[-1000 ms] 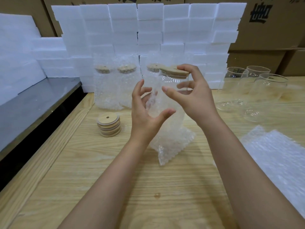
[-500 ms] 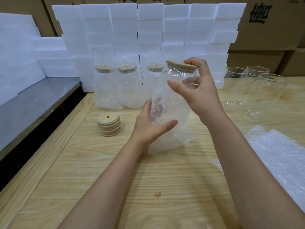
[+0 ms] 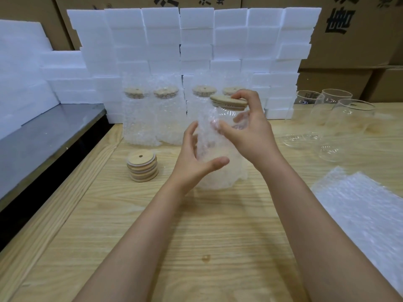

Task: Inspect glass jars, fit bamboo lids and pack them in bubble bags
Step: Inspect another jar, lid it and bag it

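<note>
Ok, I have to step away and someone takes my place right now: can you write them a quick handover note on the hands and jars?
Left hand holds the bubble bag around the lower part of the jar. Right hand grips that jar near the top, a finger on its bamboo lid; the bag has not reached the lid.
Done: four packed jars, lidded and bagged, stand in a row by the foam blocks.
Left: finish this bag; three bare jars, a stack of lids and flat bubble bags wait on the table.
</note>
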`<control>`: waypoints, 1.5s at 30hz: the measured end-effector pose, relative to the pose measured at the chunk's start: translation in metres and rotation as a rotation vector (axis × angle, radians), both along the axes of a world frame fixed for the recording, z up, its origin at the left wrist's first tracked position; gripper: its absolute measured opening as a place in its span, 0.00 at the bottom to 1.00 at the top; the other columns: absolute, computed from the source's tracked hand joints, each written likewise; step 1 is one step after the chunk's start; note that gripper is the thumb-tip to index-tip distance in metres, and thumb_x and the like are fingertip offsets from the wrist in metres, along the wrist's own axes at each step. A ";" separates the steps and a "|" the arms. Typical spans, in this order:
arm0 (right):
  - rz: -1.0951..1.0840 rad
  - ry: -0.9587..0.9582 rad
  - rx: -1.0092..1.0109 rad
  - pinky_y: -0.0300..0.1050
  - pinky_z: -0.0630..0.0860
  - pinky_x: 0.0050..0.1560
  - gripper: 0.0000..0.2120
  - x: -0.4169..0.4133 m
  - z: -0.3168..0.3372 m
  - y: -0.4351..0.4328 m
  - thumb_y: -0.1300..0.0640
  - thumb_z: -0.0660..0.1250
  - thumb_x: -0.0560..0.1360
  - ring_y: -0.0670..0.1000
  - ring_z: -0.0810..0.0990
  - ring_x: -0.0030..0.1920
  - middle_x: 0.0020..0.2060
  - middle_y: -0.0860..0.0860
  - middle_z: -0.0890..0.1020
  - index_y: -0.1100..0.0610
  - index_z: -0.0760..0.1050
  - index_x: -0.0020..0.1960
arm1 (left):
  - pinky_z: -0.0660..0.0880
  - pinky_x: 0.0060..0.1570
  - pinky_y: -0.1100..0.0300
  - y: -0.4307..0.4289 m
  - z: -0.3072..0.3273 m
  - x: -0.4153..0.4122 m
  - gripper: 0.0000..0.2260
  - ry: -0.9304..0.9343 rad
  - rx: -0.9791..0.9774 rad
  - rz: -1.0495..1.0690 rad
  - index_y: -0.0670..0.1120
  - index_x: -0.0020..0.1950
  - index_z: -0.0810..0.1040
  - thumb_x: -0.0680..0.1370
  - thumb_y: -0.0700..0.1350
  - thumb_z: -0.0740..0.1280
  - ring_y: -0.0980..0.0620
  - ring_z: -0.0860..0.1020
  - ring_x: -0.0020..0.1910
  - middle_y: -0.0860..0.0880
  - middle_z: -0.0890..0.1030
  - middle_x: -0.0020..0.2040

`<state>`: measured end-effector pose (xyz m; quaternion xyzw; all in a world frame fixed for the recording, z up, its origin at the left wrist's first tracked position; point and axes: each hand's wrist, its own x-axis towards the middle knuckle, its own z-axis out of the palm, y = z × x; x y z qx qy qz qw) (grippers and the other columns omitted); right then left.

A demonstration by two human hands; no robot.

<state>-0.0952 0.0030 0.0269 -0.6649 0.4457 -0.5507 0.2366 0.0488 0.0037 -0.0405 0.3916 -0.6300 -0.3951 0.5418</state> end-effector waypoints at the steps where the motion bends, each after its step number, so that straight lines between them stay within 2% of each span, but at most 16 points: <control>1: -0.020 -0.024 -0.001 0.38 0.70 0.44 0.23 -0.002 0.001 -0.001 0.49 0.75 0.68 0.48 0.73 0.45 0.45 0.42 0.71 0.37 0.64 0.54 | 0.73 0.62 0.56 0.001 -0.004 0.002 0.48 -0.012 0.033 -0.043 0.47 0.73 0.62 0.56 0.55 0.77 0.53 0.74 0.66 0.46 0.72 0.68; 4: -0.044 -0.047 0.004 0.39 0.70 0.44 0.23 -0.007 0.002 -0.002 0.48 0.75 0.68 0.46 0.73 0.45 0.44 0.40 0.71 0.38 0.64 0.55 | 0.76 0.53 0.61 0.001 -0.015 0.005 0.40 -0.032 0.085 -0.109 0.45 0.68 0.69 0.58 0.52 0.77 0.54 0.80 0.58 0.47 0.80 0.60; 8: -0.013 0.035 0.027 0.40 0.71 0.44 0.23 -0.003 0.000 -0.001 0.48 0.75 0.68 0.46 0.73 0.45 0.44 0.42 0.70 0.39 0.65 0.54 | 0.77 0.54 0.59 -0.001 -0.016 0.003 0.30 -0.008 0.065 -0.032 0.52 0.60 0.74 0.60 0.55 0.76 0.53 0.81 0.55 0.49 0.82 0.56; 11: 0.039 0.070 0.060 0.40 0.71 0.44 0.22 0.000 -0.002 -0.001 0.48 0.75 0.69 0.46 0.72 0.44 0.42 0.44 0.70 0.42 0.66 0.56 | 0.76 0.49 0.64 -0.002 -0.014 0.003 0.27 0.056 0.054 -0.001 0.52 0.58 0.74 0.61 0.55 0.76 0.55 0.82 0.54 0.51 0.83 0.54; 15: 0.071 0.112 0.105 0.43 0.72 0.45 0.21 -0.004 -0.002 -0.003 0.44 0.72 0.71 0.47 0.74 0.45 0.44 0.47 0.72 0.42 0.65 0.59 | 0.76 0.50 0.63 -0.003 -0.016 -0.001 0.26 0.103 0.068 0.001 0.51 0.59 0.73 0.63 0.53 0.75 0.55 0.81 0.55 0.53 0.83 0.53; 18: 0.213 -0.040 0.246 0.46 0.74 0.52 0.19 -0.013 0.002 -0.004 0.38 0.61 0.76 0.47 0.76 0.55 0.51 0.42 0.73 0.37 0.63 0.65 | 0.74 0.61 0.47 -0.004 -0.014 -0.002 0.34 0.161 0.113 -0.004 0.44 0.65 0.71 0.62 0.56 0.74 0.44 0.78 0.61 0.43 0.80 0.60; 21: 0.312 -0.141 0.307 0.46 0.77 0.53 0.16 -0.029 0.008 -0.004 0.47 0.60 0.80 0.50 0.77 0.59 0.59 0.47 0.75 0.36 0.64 0.66 | 0.75 0.60 0.46 -0.004 -0.013 0.002 0.39 0.190 0.128 -0.017 0.38 0.68 0.69 0.62 0.56 0.72 0.41 0.78 0.61 0.38 0.78 0.62; 24: 0.247 -0.052 0.211 0.44 0.77 0.54 0.25 -0.041 0.006 -0.005 0.64 0.64 0.76 0.49 0.79 0.51 0.54 0.55 0.78 0.40 0.67 0.66 | 0.77 0.57 0.49 -0.003 -0.014 0.003 0.37 0.194 0.156 -0.042 0.39 0.67 0.70 0.63 0.55 0.72 0.42 0.79 0.59 0.38 0.79 0.60; 28: 0.066 -0.079 -0.018 0.45 0.76 0.52 0.20 -0.038 0.007 -0.008 0.69 0.65 0.75 0.46 0.74 0.41 0.39 0.50 0.75 0.48 0.74 0.59 | 0.79 0.50 0.55 -0.002 -0.016 0.001 0.37 0.193 0.194 -0.098 0.40 0.66 0.71 0.61 0.53 0.72 0.47 0.82 0.53 0.44 0.82 0.53; 31: -0.084 -0.186 -0.164 0.39 0.75 0.49 0.17 -0.033 0.010 -0.009 0.66 0.68 0.75 0.41 0.75 0.42 0.39 0.45 0.75 0.49 0.76 0.58 | 0.76 0.59 0.48 -0.002 -0.016 0.000 0.39 0.193 0.228 -0.138 0.40 0.67 0.70 0.60 0.53 0.73 0.43 0.81 0.56 0.41 0.81 0.55; 34: -0.189 -0.282 -0.224 0.45 0.75 0.54 0.16 -0.026 0.005 -0.007 0.56 0.69 0.75 0.45 0.76 0.51 0.46 0.46 0.76 0.46 0.72 0.61 | 0.74 0.61 0.43 -0.001 -0.016 -0.001 0.37 0.223 0.246 -0.139 0.41 0.67 0.70 0.61 0.53 0.73 0.40 0.80 0.56 0.39 0.80 0.55; 37: -0.096 -0.398 0.008 0.43 0.72 0.57 0.38 -0.025 -0.003 -0.009 0.36 0.72 0.67 0.47 0.74 0.60 0.58 0.48 0.74 0.48 0.63 0.72 | 0.76 0.55 0.45 -0.002 -0.014 0.000 0.36 0.281 0.243 -0.131 0.45 0.65 0.71 0.59 0.54 0.75 0.39 0.80 0.53 0.37 0.79 0.56; 39: 0.143 -0.364 0.285 0.46 0.72 0.59 0.60 -0.023 -0.016 -0.010 0.25 0.72 0.51 0.44 0.74 0.60 0.60 0.46 0.72 0.49 0.57 0.75 | 0.75 0.56 0.43 -0.002 -0.010 0.000 0.45 0.316 0.247 -0.111 0.45 0.66 0.70 0.54 0.60 0.81 0.37 0.79 0.56 0.36 0.78 0.60; 40: 0.244 -0.312 0.396 0.48 0.72 0.61 0.64 -0.021 -0.024 -0.010 0.25 0.72 0.48 0.46 0.74 0.61 0.63 0.47 0.71 0.51 0.56 0.76 | 0.75 0.58 0.40 -0.002 -0.009 0.001 0.51 0.328 0.247 -0.114 0.43 0.69 0.68 0.52 0.63 0.81 0.36 0.78 0.58 0.35 0.77 0.62; 43: 0.411 -0.279 0.503 0.60 0.67 0.68 0.45 -0.009 -0.048 -0.011 0.38 0.75 0.61 0.56 0.74 0.66 0.65 0.55 0.76 0.58 0.67 0.71 | 0.72 0.63 0.38 -0.001 -0.007 0.004 0.55 0.294 0.206 -0.104 0.38 0.72 0.66 0.54 0.67 0.79 0.38 0.77 0.62 0.36 0.76 0.64; 45: 0.403 -0.335 0.494 0.62 0.67 0.68 0.37 -0.005 -0.054 -0.012 0.41 0.76 0.60 0.55 0.77 0.63 0.60 0.54 0.80 0.56 0.73 0.64 | 0.71 0.64 0.38 -0.002 -0.007 0.007 0.52 0.262 0.199 -0.086 0.39 0.71 0.67 0.56 0.65 0.79 0.40 0.77 0.63 0.38 0.77 0.64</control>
